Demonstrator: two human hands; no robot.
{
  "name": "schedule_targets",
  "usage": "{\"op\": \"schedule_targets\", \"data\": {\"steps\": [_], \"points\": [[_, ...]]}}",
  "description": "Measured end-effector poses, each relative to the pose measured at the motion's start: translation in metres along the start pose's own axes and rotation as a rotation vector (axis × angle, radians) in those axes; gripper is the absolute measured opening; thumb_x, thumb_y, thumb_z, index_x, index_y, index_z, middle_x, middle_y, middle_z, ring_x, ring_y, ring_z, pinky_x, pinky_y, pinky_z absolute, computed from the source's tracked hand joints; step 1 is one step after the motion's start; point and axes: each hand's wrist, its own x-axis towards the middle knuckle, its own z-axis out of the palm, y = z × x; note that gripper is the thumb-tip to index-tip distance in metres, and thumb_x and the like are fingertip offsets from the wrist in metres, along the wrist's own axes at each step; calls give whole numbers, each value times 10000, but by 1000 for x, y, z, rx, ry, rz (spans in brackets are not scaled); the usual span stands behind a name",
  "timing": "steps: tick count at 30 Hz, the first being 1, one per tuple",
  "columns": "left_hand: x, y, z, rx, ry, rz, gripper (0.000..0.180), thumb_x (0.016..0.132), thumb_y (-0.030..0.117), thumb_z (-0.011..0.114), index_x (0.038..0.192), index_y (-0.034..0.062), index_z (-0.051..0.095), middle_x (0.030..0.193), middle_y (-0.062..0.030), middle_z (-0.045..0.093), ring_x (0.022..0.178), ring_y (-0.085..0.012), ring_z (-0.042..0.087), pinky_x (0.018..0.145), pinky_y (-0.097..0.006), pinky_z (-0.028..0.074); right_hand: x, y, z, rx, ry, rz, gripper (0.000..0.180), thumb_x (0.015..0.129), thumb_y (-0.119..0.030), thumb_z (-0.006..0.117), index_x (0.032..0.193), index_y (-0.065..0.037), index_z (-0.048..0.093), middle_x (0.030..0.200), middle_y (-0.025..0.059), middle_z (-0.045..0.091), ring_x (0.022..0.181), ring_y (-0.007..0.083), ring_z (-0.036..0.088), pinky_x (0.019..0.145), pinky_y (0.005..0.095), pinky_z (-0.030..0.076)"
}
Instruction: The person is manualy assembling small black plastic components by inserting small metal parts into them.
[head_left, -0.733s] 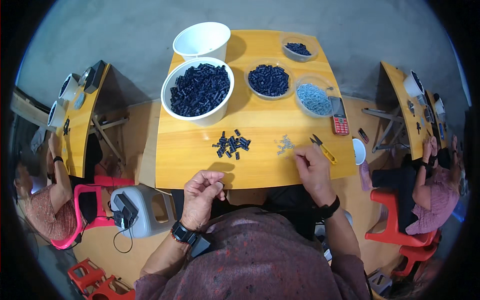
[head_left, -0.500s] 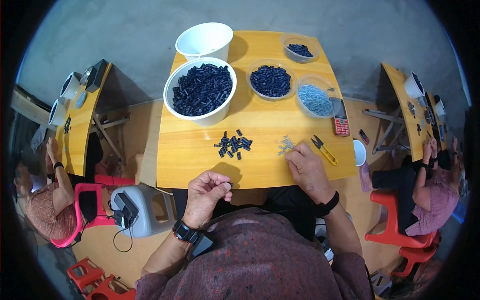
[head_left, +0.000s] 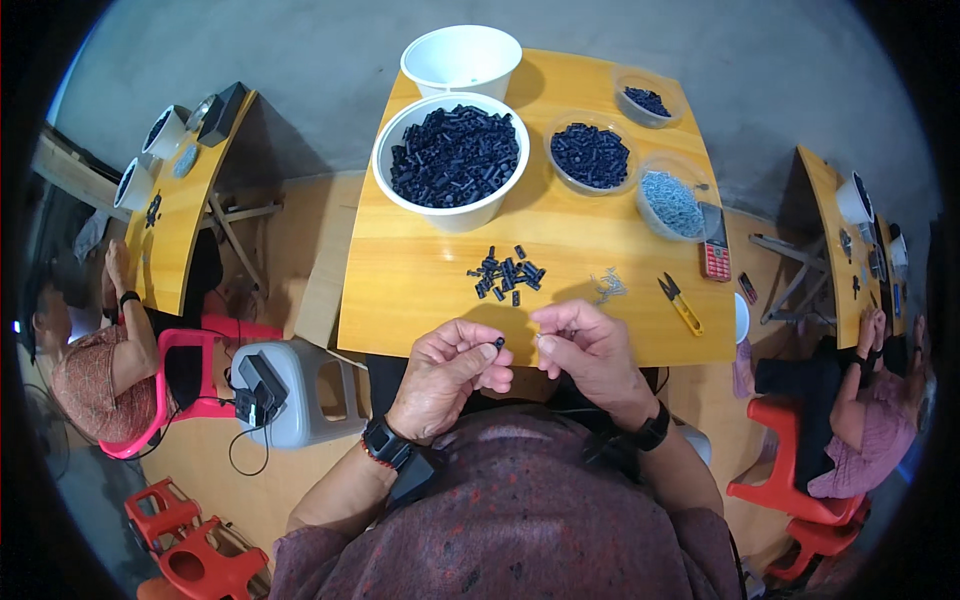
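Observation:
Between the thumb and fingertips of my left hand [head_left: 447, 372] is a small black plastic piece [head_left: 499, 343], its round end facing right. Close beside it, my right hand [head_left: 592, 358] pinches a tiny pale metal pin [head_left: 540, 337], mostly covered by the fingers. Both hands are above the near edge of the wooden table [head_left: 420, 318], slightly apart. Past them lie a loose heap of black plastic pieces [head_left: 508, 273] and, farther right, a little scatter of metal pins [head_left: 608, 285].
Yellow-handled thread snips [head_left: 682, 305] and a red phone [head_left: 715, 256] lie at the right. Behind are a white bucket [head_left: 384, 170] of black pieces, another white bucket [head_left: 461, 58], and clear tubs, one holding pins [head_left: 670, 203]. People sit at tables on both sides.
My right hand has come left from beside the pin scatter to my left hand, bringing a pin. My left hand has turned its black piece toward it. The whole view has shifted.

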Motion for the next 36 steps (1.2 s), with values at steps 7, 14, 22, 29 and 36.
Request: {"op": "schedule_targets", "data": {"steps": [7,14,22,29,36], "points": [[-2,-5,-1,-19,0,8,124,958,55,596,1070,1,600,936,-114,686,773,-177,681,728,-310,585,11,8,14,-148,-48,0,134,922,-9,629,1055,0,633,976,75,646,801,98,638,650,222,524],[-4,-9,-1,34,16,32,107,949,52,615,1040,-3,603,911,-87,662,741,-147,635,690,-272,550,12,16,21,-98,-45,-116,84,894,-9,662,972,20,671,921,46,662,822,93,632,750,228,520],[-5,-15,-2,207,-3,81,90,944,44,623,1007,-16,601,905,-89,667,709,-132,628,673,-262,543,5,21,12,4,-100,10,105,882,-17,681,982,13,675,919,48,664,795,86,616,708,226,503],[-3,-11,-2,187,14,74,91,946,40,617,1015,-18,605,917,-104,684,736,-139,649,684,-270,554,3,13,13,-292,-127,-237,125,900,-22,662,1021,5,677,925,62,660,777,93,615,694,218,507],[1,-11,-4,12,-26,19,102,957,41,596,1039,-18,608,953,-133,693,766,-157,672,722,-286,582,2,14,17,-68,-77,-121,87,903,16,638,986,13,667,952,68,646,782,101,633,689,230,526]]}}
